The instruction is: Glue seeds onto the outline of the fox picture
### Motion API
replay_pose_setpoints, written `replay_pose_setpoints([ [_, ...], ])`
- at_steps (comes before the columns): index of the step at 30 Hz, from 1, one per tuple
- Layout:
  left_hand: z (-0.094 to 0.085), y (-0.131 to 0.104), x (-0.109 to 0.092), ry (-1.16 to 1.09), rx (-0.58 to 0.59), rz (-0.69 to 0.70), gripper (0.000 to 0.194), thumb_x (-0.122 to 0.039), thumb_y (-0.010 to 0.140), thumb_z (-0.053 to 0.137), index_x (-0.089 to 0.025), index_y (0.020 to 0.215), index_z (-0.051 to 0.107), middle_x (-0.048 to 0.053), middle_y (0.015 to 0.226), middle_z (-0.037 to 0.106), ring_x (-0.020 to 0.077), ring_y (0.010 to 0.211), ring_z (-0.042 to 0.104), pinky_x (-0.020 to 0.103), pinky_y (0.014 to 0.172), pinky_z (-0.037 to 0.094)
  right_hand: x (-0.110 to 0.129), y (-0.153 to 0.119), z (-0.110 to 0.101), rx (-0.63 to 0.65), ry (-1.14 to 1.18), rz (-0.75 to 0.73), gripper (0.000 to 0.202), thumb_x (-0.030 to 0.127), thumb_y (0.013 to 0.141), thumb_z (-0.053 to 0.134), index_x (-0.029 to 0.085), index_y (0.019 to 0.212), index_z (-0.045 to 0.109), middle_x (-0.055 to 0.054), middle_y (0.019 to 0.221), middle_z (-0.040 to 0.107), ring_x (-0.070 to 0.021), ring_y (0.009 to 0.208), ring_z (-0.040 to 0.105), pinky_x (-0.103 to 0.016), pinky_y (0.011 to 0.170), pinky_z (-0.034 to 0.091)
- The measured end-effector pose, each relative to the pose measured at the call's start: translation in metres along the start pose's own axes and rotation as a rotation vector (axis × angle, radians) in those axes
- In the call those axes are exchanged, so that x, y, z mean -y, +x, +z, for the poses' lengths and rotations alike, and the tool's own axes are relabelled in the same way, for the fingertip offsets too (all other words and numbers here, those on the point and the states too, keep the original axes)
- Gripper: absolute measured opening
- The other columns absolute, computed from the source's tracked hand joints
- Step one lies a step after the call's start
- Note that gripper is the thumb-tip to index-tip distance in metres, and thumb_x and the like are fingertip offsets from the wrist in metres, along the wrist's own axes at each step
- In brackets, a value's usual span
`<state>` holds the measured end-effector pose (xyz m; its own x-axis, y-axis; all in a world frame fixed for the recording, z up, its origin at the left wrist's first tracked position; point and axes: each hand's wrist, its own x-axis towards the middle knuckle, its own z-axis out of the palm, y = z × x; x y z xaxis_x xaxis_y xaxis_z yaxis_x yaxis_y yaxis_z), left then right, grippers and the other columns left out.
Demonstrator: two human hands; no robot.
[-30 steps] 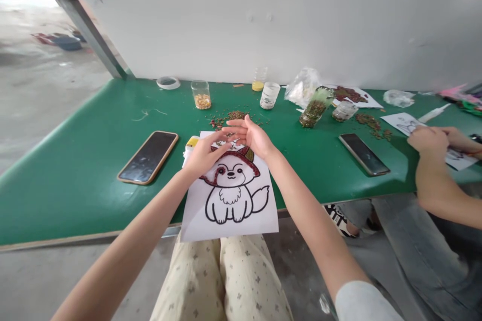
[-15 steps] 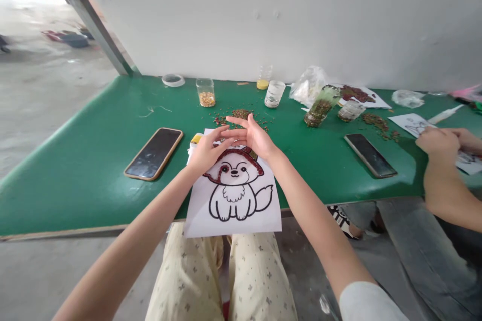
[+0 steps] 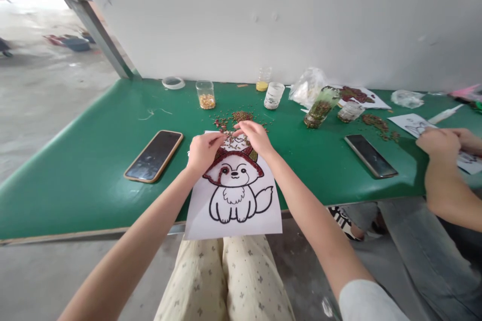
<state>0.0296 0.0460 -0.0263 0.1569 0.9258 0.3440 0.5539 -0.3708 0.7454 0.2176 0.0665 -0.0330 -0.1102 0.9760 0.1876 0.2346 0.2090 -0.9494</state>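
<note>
A paper with a cartoon animal drawing (image 3: 235, 205) lies at the table's front edge, its lower part hanging over. Dark red and greenish seeds fill the hat-like top and ears of the drawing. Loose seeds lie along the paper's upper edge. My left hand (image 3: 204, 151) is over the paper's upper left, its fingers pressed together near those seeds; anything between them is too small to make out. Across from it, my right hand (image 3: 256, 139) hovers above the upper right of the paper, fingers curved and slightly apart. A pile of seeds (image 3: 242, 116) sits just beyond my fingers.
Phones lie left (image 3: 154, 155) and right (image 3: 371, 156) on the green table (image 3: 86, 160). Behind stand a cup of yellow kernels (image 3: 206, 95), a white cup (image 3: 274, 96) and a tilted seed jar (image 3: 321, 107). At right, another person's hands (image 3: 440, 141) rest over a drawing.
My hands have drawn apart from their overlapping position above the paper. The left fingers have closed together, and the right fingers have curled down toward the loose seeds.
</note>
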Motion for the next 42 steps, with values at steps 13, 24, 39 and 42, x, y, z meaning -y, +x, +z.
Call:
replay_pose_setpoints([
  [13, -0.012, 0.007, 0.000, -0.204, -0.209, -0.175, 0.018, -0.034, 0.073, 0.066, -0.017, 0.074, 0.071, 0.001, 0.061, 0.065, 0.0113, 0.055, 0.055, 0.024, 0.055, 0.043, -0.035, 0.003, -0.040, -0.347, -0.905, 0.016, 0.043, 0.006, 0.079, 0.045, 0.019, 0.114, 0.067, -0.013, 0.139, 0.047, -0.0308, 0.135, 0.031, -0.051, 0.107, 0.029],
  [24, -0.008, 0.004, 0.002, -0.256, -0.196, -0.060, 0.035, -0.035, 0.090, 0.043, -0.014, 0.107, 0.066, 0.003, 0.069, 0.064, 0.0120, 0.065, 0.058, 0.026, 0.069, 0.050, -0.028, 0.006, -0.030, -0.264, -0.970, -0.023, 0.033, 0.008, 0.085, 0.047, 0.021, 0.102, 0.073, -0.012, 0.131, 0.054, -0.0277, 0.129, 0.039, -0.044, 0.104, 0.033],
  [39, -0.008, 0.002, 0.000, -0.170, -0.179, -0.048, 0.026, -0.032, 0.079, 0.062, -0.018, 0.099, 0.069, 0.001, 0.073, 0.067, 0.0124, 0.067, 0.060, 0.026, 0.067, 0.049, -0.031, 0.007, -0.034, -0.302, -0.891, 0.012, 0.024, 0.011, 0.085, 0.051, 0.022, 0.087, 0.072, -0.008, 0.108, 0.062, -0.0255, 0.111, 0.047, -0.038, 0.092, 0.038],
  [42, -0.007, 0.001, 0.001, -0.152, -0.158, -0.041, 0.027, -0.033, 0.079, 0.062, -0.018, 0.099, 0.069, 0.001, 0.074, 0.067, 0.0126, 0.068, 0.060, 0.026, 0.069, 0.049, -0.031, 0.007, -0.034, -0.307, -0.893, 0.027, 0.021, 0.013, 0.086, 0.051, 0.021, 0.085, 0.071, -0.009, 0.107, 0.062, -0.0256, 0.109, 0.048, -0.037, 0.090, 0.038],
])
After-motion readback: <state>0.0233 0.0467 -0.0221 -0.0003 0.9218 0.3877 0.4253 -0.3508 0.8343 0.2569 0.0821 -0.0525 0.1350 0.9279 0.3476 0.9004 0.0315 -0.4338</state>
